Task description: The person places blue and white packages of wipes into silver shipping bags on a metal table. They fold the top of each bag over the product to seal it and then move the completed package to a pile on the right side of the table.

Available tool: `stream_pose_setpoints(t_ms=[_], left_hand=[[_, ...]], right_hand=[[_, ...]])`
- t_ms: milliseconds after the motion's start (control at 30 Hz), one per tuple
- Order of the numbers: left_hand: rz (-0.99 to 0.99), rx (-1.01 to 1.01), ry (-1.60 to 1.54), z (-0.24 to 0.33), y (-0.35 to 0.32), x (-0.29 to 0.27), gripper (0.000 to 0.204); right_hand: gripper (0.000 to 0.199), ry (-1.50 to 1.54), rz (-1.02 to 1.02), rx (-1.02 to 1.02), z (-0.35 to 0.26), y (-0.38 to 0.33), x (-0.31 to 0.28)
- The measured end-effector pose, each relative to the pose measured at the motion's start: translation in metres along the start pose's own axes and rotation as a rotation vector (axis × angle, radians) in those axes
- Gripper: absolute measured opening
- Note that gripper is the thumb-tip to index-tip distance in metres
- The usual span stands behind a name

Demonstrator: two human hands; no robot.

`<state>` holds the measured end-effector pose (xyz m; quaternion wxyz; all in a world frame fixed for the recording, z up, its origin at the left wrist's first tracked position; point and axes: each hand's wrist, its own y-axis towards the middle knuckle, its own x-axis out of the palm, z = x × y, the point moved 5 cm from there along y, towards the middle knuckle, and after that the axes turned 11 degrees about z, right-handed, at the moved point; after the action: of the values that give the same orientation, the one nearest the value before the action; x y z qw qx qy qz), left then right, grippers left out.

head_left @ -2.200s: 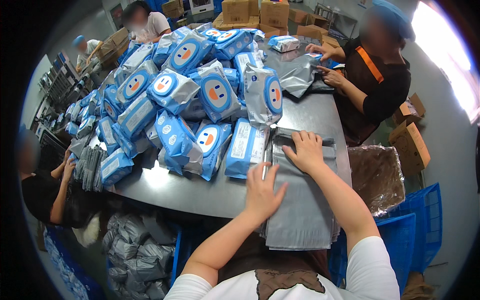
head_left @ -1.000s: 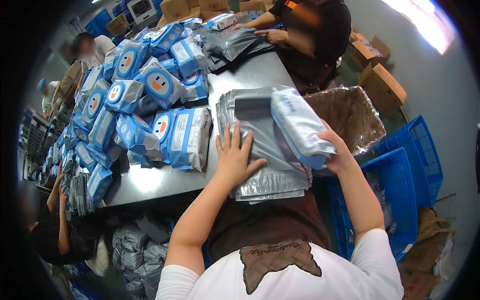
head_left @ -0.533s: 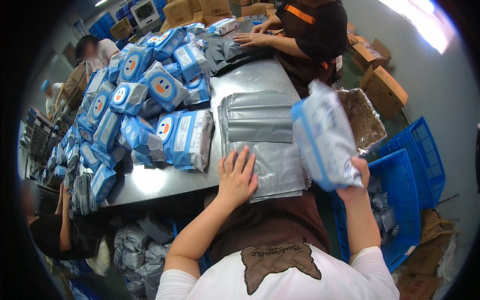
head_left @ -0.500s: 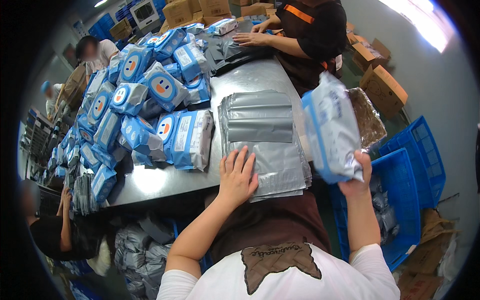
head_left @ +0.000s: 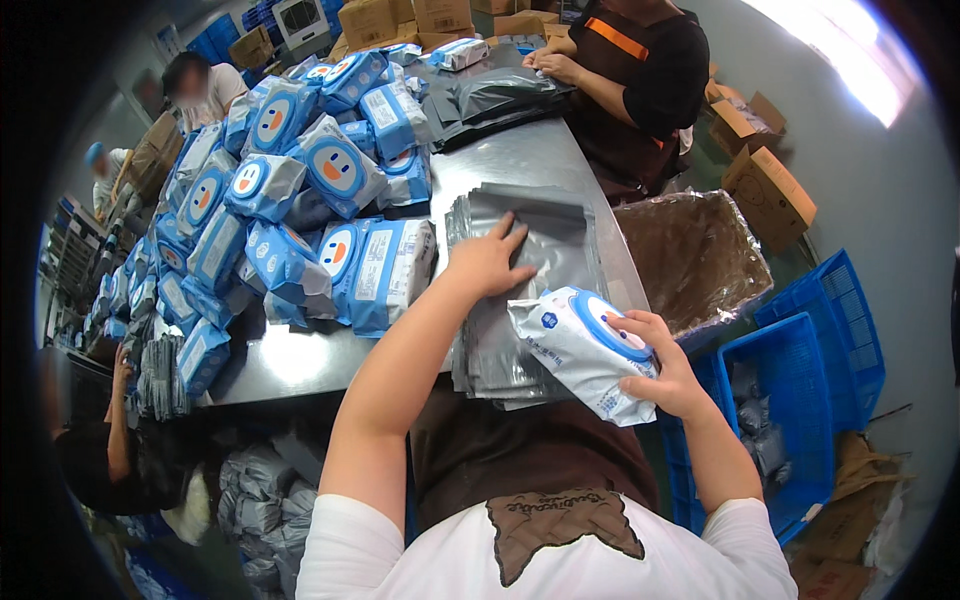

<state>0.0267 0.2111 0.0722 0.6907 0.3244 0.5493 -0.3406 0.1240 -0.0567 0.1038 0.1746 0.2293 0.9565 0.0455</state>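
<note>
My right hand [head_left: 665, 370] grips a white and blue wipes pack [head_left: 583, 350] at its right end. The pack is tilted over the lower right edge of a stack of grey plastic mailing bags [head_left: 500, 345]. My left hand [head_left: 490, 257] lies on the upper part of that stack, fingers spread, with nothing held. Under its fingertips the top bag's upper end looks raised or folded, showing a darker inside. To the left, a large heap of similar wipes packs [head_left: 340, 165] with a round smiling face print covers the metal table [head_left: 300, 365].
Beyond the stack lie more grey bags [head_left: 495, 100], by a co-worker's hands [head_left: 553, 65]. On the right stand a carton lined with clear film [head_left: 690, 250] and blue crates [head_left: 820, 400] holding grey parcels. More wrapped grey parcels [head_left: 265, 500] lie below the table's front edge.
My right hand has brought the wipes pack left and down, turning its face print up. My left hand has slid up the bag stack. The co-worker's hands have drawn back from the bags.
</note>
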Motion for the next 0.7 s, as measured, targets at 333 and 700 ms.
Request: stream_pose_setpoints(t_ms=[333, 700], left_hand=[[0.626, 0.371, -0.447, 0.019, -0.101, -0.010, 0.020], [0.255, 0.123, -0.345, 0.032, -0.108, -0.031, 0.053]], right_hand=[[0.076, 0.829, 0.187, 0.553, 0.024, -0.004, -0.003], [0.082, 0.908, -0.115, 0.527, 0.001, -0.021, 0.022]])
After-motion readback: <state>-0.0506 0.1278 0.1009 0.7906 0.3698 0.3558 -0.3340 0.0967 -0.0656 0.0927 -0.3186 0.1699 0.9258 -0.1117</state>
